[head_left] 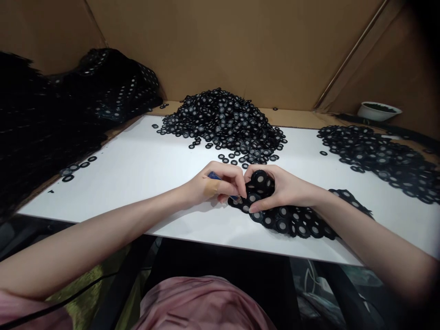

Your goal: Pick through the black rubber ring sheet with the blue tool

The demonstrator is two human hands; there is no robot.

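Observation:
Near the front middle of the white board, my left hand point(222, 183) is closed around a small blue tool point(215, 176). Most of the tool is hidden by the fingers, so its kind does not show. Its end points down to the left edge of a black sheet of joined rings point(282, 225) with pale round centres. My right hand point(282, 185) grips this sheet between thumb and fingers, and part of it is bent up in the grasp. From the hand the sheet stretches right, passing under my right forearm.
Behind my hands rises a large heap of loose black rings point(223, 121). Another pile point(381, 158) spreads along the right, below a white bowl point(378, 111). Stacked black sheets point(117, 87) fill the left side. Cardboard walls point(233, 50) enclose the white board point(127, 169). Several rings point(88, 164) lie at its left edge.

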